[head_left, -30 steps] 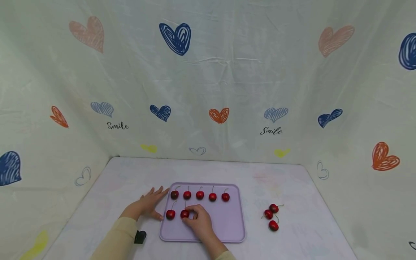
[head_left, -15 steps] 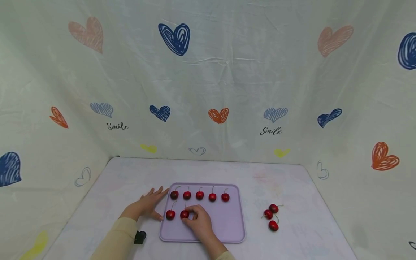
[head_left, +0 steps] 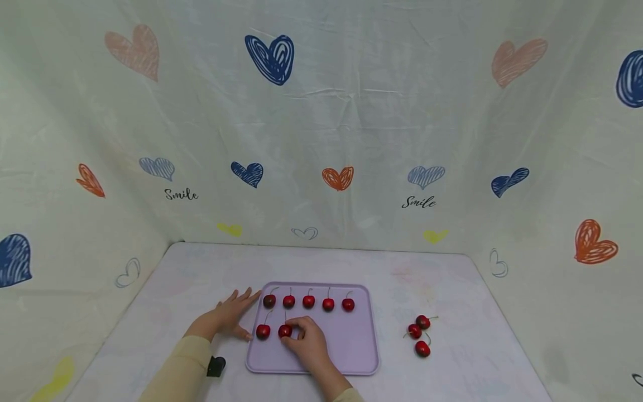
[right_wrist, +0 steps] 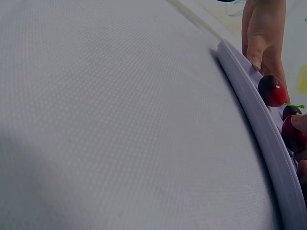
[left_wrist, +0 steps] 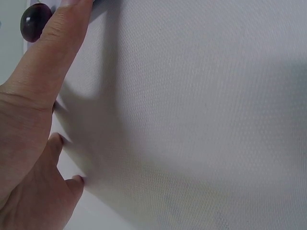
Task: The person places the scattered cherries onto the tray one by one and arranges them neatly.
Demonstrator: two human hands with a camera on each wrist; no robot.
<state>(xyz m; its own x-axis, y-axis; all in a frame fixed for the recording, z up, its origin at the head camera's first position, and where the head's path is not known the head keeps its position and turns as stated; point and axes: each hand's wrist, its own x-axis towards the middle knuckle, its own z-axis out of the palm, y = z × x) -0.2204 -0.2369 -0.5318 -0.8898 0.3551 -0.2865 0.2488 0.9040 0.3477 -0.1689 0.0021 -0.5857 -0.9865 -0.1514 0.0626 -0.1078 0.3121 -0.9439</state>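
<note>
On the table lies a lilac tray bearing a back row of several stemmed cherries. In front of that row, at the tray's left, sits another cherry. Beside it my right hand pinches a dark red cherry between thumb and forefinger, its stem pointing away from me. The right wrist view shows the pinched cherry past the tray's near wall. My left hand spreads its fingers along the tray's left edge, fingertip and thumb at the rim.
Right of the tray, three loose cherries lie on the white table. A small black object lies by the left sleeve. A curtain with printed hearts hangs behind and at both sides.
</note>
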